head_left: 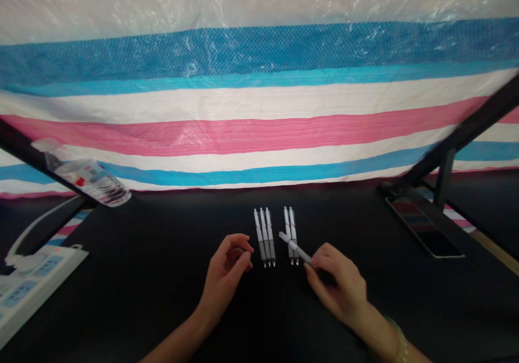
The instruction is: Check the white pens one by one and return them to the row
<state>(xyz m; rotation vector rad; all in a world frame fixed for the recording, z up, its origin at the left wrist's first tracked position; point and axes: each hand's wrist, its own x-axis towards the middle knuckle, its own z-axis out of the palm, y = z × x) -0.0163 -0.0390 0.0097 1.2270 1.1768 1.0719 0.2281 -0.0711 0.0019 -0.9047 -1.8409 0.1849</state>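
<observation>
On the black table top [162, 266] lie two groups of white pens, tips toward me. The left group [265, 237] has three pens side by side; the right group [291, 235] has two. My right hand [338, 284] pinches another white pen [294, 248], which slants across the lower part of the right group. My left hand [227, 268] rests just left of the three pens, fingers curled loosely with nothing visible in them.
A clear water bottle [83, 175] lies at the back left. A white power strip [32, 279] sits at the left edge. A phone [424, 227] lies at the right beside a black slanted frame bar [466, 130]. A striped plastic sheet [259, 109] hangs behind.
</observation>
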